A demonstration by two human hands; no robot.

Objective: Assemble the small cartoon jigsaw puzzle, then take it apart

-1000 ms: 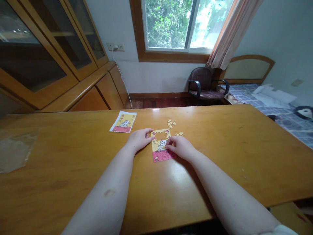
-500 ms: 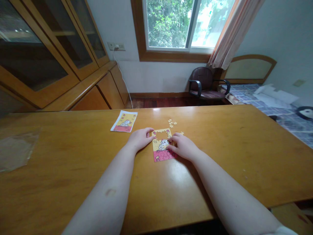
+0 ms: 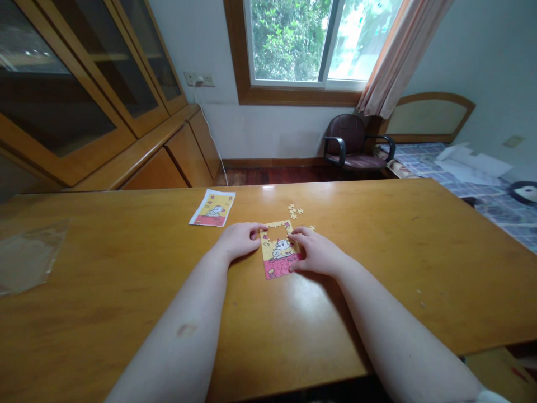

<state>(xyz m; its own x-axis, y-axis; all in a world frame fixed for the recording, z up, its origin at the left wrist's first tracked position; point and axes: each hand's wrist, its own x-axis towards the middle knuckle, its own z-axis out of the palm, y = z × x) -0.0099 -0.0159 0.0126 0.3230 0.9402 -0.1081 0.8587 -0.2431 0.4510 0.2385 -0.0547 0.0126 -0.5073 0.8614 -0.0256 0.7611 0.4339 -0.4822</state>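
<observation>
A small yellow and pink jigsaw puzzle with a cartoon animal lies on the wooden table, with a gap near its top. My left hand rests against its left edge, fingers curled, fingertips touching the upper left corner. My right hand lies on the puzzle's right side, fingers bent and pressing on the pieces. A few loose yellow pieces lie just beyond the puzzle. A printed picture card showing the same image sits to the left.
A clear plastic bag lies at the table's left end. Wooden cabinets with glass doors line the left wall. Beyond the table are a dark armchair, a window and a bed at the right.
My right hand slid from the puzzle's middle to its right edge, uncovering the cartoon animal. The left hand stayed at the left edge.
</observation>
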